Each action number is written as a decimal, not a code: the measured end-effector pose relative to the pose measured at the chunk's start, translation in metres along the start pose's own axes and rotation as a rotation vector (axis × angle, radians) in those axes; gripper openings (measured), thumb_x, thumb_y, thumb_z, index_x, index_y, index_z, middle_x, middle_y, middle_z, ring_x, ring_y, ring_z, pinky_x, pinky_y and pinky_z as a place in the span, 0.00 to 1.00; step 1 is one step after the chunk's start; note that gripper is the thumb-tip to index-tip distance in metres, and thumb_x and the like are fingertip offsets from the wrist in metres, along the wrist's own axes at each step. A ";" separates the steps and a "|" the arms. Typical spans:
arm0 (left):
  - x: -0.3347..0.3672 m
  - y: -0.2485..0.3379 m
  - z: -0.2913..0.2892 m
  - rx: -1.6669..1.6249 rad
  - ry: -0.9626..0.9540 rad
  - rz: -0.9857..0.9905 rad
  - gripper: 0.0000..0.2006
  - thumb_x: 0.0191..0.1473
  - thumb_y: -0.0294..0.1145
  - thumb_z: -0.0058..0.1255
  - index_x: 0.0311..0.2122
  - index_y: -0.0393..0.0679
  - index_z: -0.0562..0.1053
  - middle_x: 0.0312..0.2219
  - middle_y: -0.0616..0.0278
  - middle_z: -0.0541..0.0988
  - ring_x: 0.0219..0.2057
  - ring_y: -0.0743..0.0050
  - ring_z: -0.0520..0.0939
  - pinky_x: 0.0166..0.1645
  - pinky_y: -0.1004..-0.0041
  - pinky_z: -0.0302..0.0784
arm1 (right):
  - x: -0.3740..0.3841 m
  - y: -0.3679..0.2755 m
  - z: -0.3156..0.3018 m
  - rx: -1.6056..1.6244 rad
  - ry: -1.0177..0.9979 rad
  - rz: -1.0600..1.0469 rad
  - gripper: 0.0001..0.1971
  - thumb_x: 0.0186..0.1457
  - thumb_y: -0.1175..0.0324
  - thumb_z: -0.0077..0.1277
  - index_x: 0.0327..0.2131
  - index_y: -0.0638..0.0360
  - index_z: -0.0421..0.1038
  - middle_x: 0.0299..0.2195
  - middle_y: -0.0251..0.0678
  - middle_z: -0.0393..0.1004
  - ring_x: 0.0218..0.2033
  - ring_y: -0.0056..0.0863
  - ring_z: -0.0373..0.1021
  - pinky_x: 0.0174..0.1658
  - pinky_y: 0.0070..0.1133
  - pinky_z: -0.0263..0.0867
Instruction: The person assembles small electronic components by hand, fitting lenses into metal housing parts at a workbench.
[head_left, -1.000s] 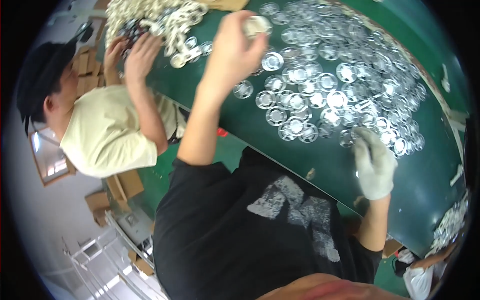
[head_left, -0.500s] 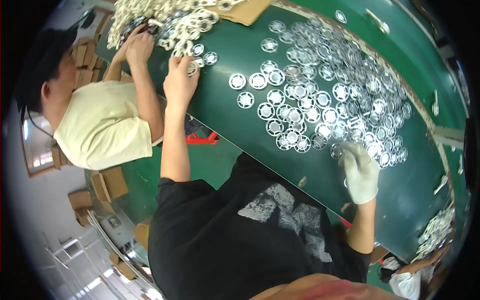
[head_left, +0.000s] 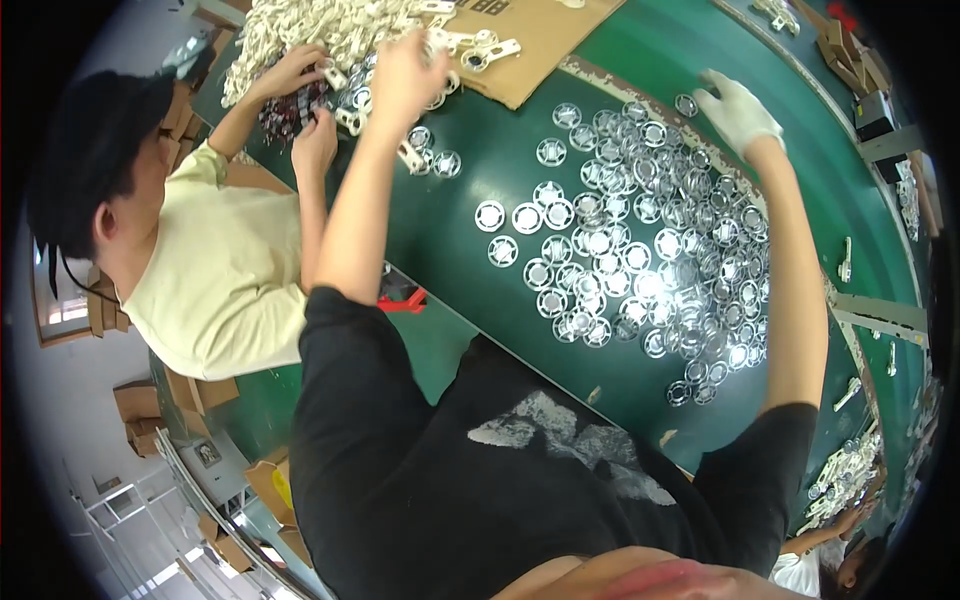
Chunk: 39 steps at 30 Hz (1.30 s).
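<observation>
My bare left hand (head_left: pixel 408 78) is stretched over the far left of the table, by a heap of cream plastic parts (head_left: pixel 320 30). Its fingers are blurred, so a grip on any part cannot be made out. At the far side, my right hand (head_left: pixel 738 112) in a white glove hovers over the green belt, thumb and fingers apart. Close to its fingertips lies a single clear disc (head_left: pixel 686 105) with a silver pattern. Many similar discs (head_left: pixel 640 240) spread in a loose pile between my arms. A few discs (head_left: pixel 446 163) lie below my left hand.
A flat cardboard sheet (head_left: pixel 530 60) lies beside the cream heap. On my left, a co-worker (head_left: pixel 220 260) handles small dark parts (head_left: pixel 290 115). A worn raised edge (head_left: pixel 610 80) separates table and belt. More cream parts (head_left: pixel 845 475) lie at the right end near another person.
My right hand has moved from the near side of the disc pile to the far belt. My left hand has moved farther out, to the cream heap and cardboard.
</observation>
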<state>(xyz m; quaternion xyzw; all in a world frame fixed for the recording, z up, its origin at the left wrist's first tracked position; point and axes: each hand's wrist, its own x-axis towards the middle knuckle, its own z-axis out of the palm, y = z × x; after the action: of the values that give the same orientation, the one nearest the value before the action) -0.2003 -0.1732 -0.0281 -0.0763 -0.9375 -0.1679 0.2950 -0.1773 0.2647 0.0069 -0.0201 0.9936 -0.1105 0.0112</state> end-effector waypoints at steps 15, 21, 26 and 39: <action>0.218 0.022 0.207 0.134 -0.109 0.279 0.30 0.52 0.56 0.54 0.56 0.47 0.73 0.55 0.44 0.72 0.57 0.43 0.73 0.61 0.50 0.68 | 0.021 0.004 0.025 0.079 -0.233 0.163 0.22 0.53 0.62 0.55 0.51 0.58 0.74 0.51 0.46 0.74 0.53 0.44 0.71 0.56 0.34 0.66; 0.310 0.072 0.240 0.153 -0.378 0.155 0.44 0.50 0.67 0.52 0.67 0.54 0.60 0.69 0.51 0.54 0.69 0.34 0.51 0.68 0.33 0.45 | -0.002 0.031 0.033 0.109 -0.136 0.243 0.18 0.55 0.64 0.59 0.49 0.58 0.73 0.46 0.48 0.75 0.50 0.45 0.72 0.52 0.36 0.70; 0.306 0.098 0.250 0.366 -0.546 0.212 0.42 0.50 0.73 0.45 0.66 0.60 0.64 0.65 0.48 0.64 0.67 0.43 0.61 0.67 0.36 0.50 | -0.015 0.031 0.028 -0.004 -0.103 0.358 0.20 0.54 0.63 0.60 0.50 0.59 0.72 0.45 0.48 0.74 0.46 0.46 0.74 0.51 0.35 0.70; 0.226 0.049 0.246 0.338 -0.440 0.063 0.21 0.55 0.56 0.48 0.54 0.73 0.76 0.61 0.61 0.69 0.57 0.51 0.76 0.57 0.40 0.69 | -0.080 0.081 -0.022 0.334 0.221 0.365 0.19 0.50 0.60 0.60 0.42 0.64 0.75 0.36 0.45 0.79 0.38 0.34 0.77 0.46 0.27 0.71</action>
<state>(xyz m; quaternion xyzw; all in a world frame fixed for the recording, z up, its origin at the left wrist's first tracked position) -0.5024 -0.0288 -0.0731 -0.0899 -0.9909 0.0206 0.0979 -0.1013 0.3520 0.0115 0.1737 0.9440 -0.2704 -0.0742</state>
